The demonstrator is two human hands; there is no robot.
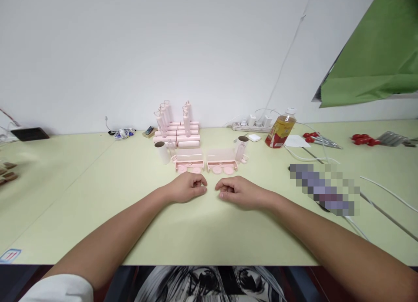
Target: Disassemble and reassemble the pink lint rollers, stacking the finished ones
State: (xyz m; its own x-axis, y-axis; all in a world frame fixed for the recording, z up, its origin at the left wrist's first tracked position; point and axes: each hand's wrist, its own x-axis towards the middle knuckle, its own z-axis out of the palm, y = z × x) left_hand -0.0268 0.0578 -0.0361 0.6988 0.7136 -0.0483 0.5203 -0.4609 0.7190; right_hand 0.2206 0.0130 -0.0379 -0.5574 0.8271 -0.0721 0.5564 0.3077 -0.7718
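Two bare hands rested on the pale green table (pixel 212 239) at the centre of the frame, knuckles outward and fingertips facing each other across a narrow gap. The left hand (pixel 188 187) was loosely curled, its thumb standing a little apart from the bent fingers; the right hand (pixel 241 192) was in the same relaxed condition, a space visible between thumb and fingers. Just above the hands in the picture, near but apart from the fingers, two pink cases stood side by side: the left case (pixel 190 164) and the right case (pixel 222 164), each with a pale panel raised at its back and two round forms along its front. A white tube (pixel 162 154) with a dark open top was noted to the left of the pair, and a similar tube to the right, partly behind a clear cylinder (pixel 241 153). In the upper centre, left of the middle, pink cylinders (pixel 188 140) lay stacked, with slim tubes (pixel 160 123) topped by loops upright among them. Right of centre were a power strip (pixel 243 127) and a tilted bottle (pixel 280 131) of amber liquid. Red-handled tools (pixel 326 141) lay farther right, below a green sheet (pixel 372 58) in the upper right corner.
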